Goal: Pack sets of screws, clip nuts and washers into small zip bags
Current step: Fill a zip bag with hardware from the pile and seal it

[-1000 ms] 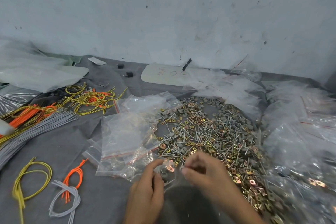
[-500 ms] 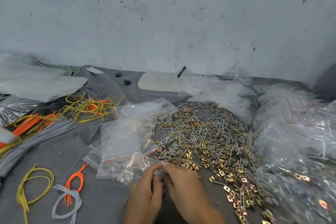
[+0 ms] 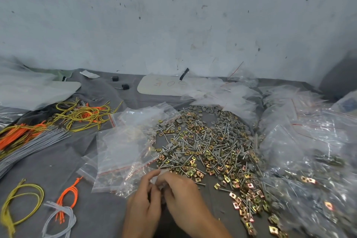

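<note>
A wide heap of screws, brass clip nuts and grey washers covers the grey cloth in the middle. Left of it lies a stack of empty small zip bags with red seal lines. At the bottom centre my left hand and my right hand are pressed together, both pinching a small clear zip bag between their fingertips. What the bag holds is hidden by my fingers.
Filled zip bags are piled along the right side. Bundles of yellow, orange and grey wires lie at the left, with small wire loops near the front. A white board and large plastic sheets sit by the wall.
My right hand moved left from the parts heap and joined my left hand on the small bag. The camera tilted a little, shifting the scene down.
</note>
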Tool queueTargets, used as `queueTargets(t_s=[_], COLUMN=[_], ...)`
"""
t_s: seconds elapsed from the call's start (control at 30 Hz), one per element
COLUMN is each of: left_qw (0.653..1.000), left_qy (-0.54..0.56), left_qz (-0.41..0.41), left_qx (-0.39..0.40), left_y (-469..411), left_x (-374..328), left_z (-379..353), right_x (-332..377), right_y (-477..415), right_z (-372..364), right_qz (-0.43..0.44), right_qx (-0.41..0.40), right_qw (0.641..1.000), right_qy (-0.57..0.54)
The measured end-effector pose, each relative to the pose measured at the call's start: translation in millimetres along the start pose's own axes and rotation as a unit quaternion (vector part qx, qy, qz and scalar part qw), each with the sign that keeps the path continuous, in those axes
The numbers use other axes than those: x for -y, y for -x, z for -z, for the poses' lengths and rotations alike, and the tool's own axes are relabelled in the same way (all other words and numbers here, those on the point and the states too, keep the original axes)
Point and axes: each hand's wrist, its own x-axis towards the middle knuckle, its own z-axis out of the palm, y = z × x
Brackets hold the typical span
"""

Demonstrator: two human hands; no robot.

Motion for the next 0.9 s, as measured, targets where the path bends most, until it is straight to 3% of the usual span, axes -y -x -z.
queueTargets(t_s=[0.13, 0.23, 0.37, 0.47, 0.73, 0.9], left_qw=[1.0, 1.0, 1.0, 1.0, 1.0, 1.0], left_qy=[0.006, 0.002, -0.008, -0.009, -0.003, -0.006], left_qz=[-0.001, -0.006, -0.003, -0.008, -0.011, -0.008], left_qx=[-0.012, -0.008, -0.004, -0.007, -0.002, 0.001], left_y=[0.4, 1.5, 0.6, -0.4, 0.7, 0.3], left_x=[1.8, 1.1, 1.2, 2.9, 3.7, 6.8], left_z=[-2.4, -3.2, -3.3, -4.9, -5.2, -5.1], right_x=[-18.3, -54.0, -111.5, -140.5, -154.9, -156.0], right_y=[-8.2, -41.9, -77.0, -86.7, -92.2, -93.6], right_z=[23.3, 68.6, 118.2, 127.8, 136.3, 148.9], right_qz=[0.019, -0.035, -0.177, -0.236, -0.173, -0.177], right_qx=[-0.13, -0.19, -0.15, -0.063, -0.052, -0.058], right_qw=[0.99, 0.979, 0.938, 0.922, 0.912, 0.918], right_qy=[-0.047, 0.063, 0.255, 0.301, 0.369, 0.35])
